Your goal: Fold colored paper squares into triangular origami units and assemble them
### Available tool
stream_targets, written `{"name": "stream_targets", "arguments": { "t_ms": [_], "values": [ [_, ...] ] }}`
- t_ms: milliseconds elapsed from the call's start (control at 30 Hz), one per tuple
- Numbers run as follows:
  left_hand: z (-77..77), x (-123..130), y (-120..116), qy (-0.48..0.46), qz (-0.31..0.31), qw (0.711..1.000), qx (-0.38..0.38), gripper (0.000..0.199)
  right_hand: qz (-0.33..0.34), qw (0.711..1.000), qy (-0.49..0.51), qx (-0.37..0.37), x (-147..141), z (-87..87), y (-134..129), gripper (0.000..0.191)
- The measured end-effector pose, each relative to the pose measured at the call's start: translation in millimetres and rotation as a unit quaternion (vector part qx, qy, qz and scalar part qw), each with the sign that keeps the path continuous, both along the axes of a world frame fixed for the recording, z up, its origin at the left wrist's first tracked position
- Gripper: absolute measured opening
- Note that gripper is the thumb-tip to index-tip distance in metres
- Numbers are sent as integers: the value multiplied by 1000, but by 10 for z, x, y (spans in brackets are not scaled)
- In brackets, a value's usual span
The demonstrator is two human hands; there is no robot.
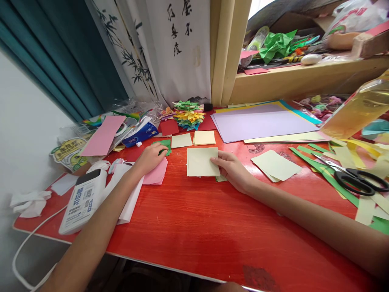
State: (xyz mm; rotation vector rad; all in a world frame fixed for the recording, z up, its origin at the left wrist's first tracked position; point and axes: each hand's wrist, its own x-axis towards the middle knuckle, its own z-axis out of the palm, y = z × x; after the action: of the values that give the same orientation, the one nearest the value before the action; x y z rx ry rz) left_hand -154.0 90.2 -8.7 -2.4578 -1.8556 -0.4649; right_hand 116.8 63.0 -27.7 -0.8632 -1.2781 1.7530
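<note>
My right hand (228, 167) pinches the right edge of a small stack of pale yellow-green paper squares (200, 162) near the middle of the red table. Over the pink paper squares (156, 173) and a green paper piece (166, 145) on the left lies my left hand (152, 157), its fingers bent; whether they hold anything is hidden. Behind the held stack sit a pale green stack (181, 140) and a cream stack (204, 138). More pale green squares (276, 165) lie to the right of my right hand.
Black-handled scissors (354, 182) rest on paper strips at the right, near a bottle of yellow liquid (358, 107). Large lilac sheets (258, 121) and a pile of folded colored paper (189, 115) are at the back. A white box-shaped device (82, 202) stands left.
</note>
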Motion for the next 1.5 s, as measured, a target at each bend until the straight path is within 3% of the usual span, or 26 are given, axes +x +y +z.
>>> {"name": "stream_targets", "arguments": {
  "t_ms": [200, 400, 533, 767, 1033, 1300, 1500],
  "values": [
    [-42, -26, -23, 88, -46, 995, 15, 33, 5, 1000, 0, -4, 6, 7, -2, 22],
    [-29, -61, -47, 46, -40, 997, 40, 48, 6, 1000, 0, 0, 3, -11, 5, 21],
    [-39, -102, 0, 50, -72, 996, 19, 32, 10, 1000, 2, -2, 7, -20, 6, 21],
    [-64, -119, 36, 55, -44, 997, 16, 39, 9, 1000, 5, 0, 1, -1, -2, 22],
    [-81, -140, 63, 72, -56, 995, 47, 32, 4, 1000, 11, -9, -4, 13, -6, 22],
    [-76, -139, 46, 22, 22, 996, 85, 23, 2, 1000, 9, 6, 0, -6, 2, 21],
    [-34, -101, -13, 52, -32, 997, 55, 31, 3, 1000, 7, 9, -6, 8, -6, 24]
  ]
}}
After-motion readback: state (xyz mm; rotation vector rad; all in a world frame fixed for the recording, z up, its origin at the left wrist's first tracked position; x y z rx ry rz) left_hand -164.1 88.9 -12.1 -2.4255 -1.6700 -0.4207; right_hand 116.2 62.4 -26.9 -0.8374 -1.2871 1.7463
